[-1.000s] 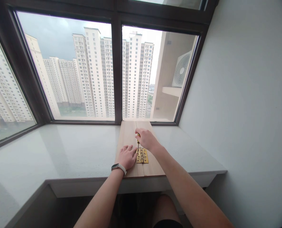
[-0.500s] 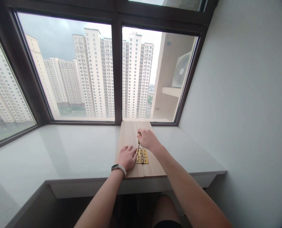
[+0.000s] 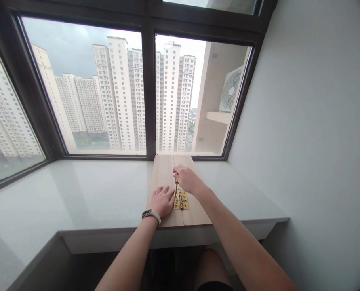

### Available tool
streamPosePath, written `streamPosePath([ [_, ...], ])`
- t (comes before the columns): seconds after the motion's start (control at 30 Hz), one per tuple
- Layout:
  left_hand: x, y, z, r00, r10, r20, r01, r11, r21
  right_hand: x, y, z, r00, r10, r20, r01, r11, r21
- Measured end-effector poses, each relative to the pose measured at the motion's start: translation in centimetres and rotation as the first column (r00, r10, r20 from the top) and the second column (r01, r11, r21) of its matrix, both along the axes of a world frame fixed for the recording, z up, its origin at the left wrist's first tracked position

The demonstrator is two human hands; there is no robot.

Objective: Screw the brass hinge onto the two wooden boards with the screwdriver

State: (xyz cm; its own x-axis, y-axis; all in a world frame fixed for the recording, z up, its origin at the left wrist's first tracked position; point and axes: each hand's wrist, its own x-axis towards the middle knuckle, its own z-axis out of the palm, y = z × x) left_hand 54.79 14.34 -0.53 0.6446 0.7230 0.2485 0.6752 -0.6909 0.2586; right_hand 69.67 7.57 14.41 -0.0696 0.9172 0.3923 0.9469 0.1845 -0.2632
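Note:
Two pale wooden boards (image 3: 163, 171) lie side by side on the sill, with a brass-coloured hinge (image 3: 185, 200) across their seam. My right hand (image 3: 186, 178) is closed around the yellow handle of a screwdriver (image 3: 176, 182), which stands nearly upright with its shaft reaching down to the hinge's left leaf. The tip is too small to make out. Flat on the left board, my left hand (image 3: 163, 200) has its fingers spread, and its fingertips are beside the hinge's left edge. A watch with a light band is on my left wrist.
The white sill (image 3: 107, 194) extends on both sides of the boards and ends at a front edge near my forearms. Dark-framed windows (image 3: 150, 93) rise behind it, and a pale wall (image 3: 307, 121) stands at the right. My legs are below the sill.
My right hand has shifted slightly left and turned a little with the screwdriver, whose shaft now looks more upright. My left hand stays in place.

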Motion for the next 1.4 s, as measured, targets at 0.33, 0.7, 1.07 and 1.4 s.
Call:
streamPosePath([
  [0.33, 0.1, 0.3, -0.5, 1.0, -0.002, 0.011, 0.001, 0.999, 0.042, 0.0, 0.0, -0.1, 0.995, -0.102, 0.013, 0.102, 0.995, 0.012],
  [0.7, 0.1, 0.2, -0.4, 1.0, 0.002, 0.008, -0.002, 1.0, 0.029, 0.0, -0.2, -0.9, 0.996, -0.083, -0.013, 0.084, 0.992, 0.093],
  [1.07, 0.0, 0.3, -0.5, 1.0, 0.0, 0.006, 0.0, 1.0, 0.029, 1.0, 0.0, -0.7, 0.993, 0.047, -0.113, -0.046, 0.999, 0.018],
  [1.4, 0.1, 0.1, -0.2, 1.0, 0.002, 0.005, -0.002, 1.0, 0.015, -0.4, -0.1, -1.0, 0.984, -0.179, -0.022, 0.181, 0.979, 0.097],
])
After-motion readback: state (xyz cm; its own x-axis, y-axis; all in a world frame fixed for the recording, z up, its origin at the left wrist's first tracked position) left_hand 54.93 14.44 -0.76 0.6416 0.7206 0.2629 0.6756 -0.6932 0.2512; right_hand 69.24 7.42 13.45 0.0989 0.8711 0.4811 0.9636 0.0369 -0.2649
